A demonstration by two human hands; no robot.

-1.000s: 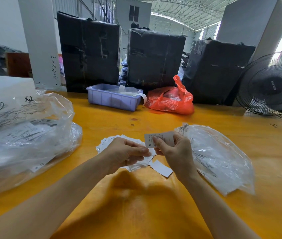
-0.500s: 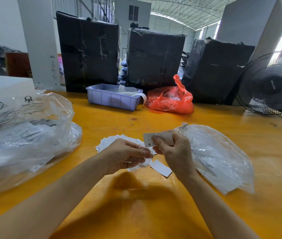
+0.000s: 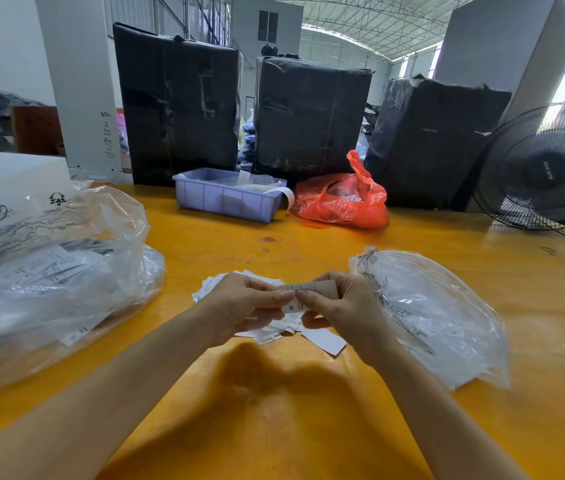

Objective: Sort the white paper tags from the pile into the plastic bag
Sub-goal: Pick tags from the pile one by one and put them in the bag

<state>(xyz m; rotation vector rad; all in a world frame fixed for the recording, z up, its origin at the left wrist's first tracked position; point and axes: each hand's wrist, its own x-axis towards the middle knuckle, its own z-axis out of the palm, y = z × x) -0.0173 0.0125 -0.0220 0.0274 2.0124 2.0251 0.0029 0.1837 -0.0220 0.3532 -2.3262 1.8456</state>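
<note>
A pile of white paper tags lies on the yellow table under my hands. My right hand pinches a small stack of white tags just above the pile. My left hand meets that stack at its left end, fingertips pinching a tag there. One loose tag lies below my right hand. A clear plastic bag with tags inside lies flat just right of my right hand.
A big clear bag full of printed tags fills the left side. At the back stand a lilac tray, a red plastic bag, three black wrapped bundles and a black fan at the right.
My left hand has risen from the pile and moved right, bringing its fingertips against the tag stack in my right hand. My right hand has stayed nearly still.
</note>
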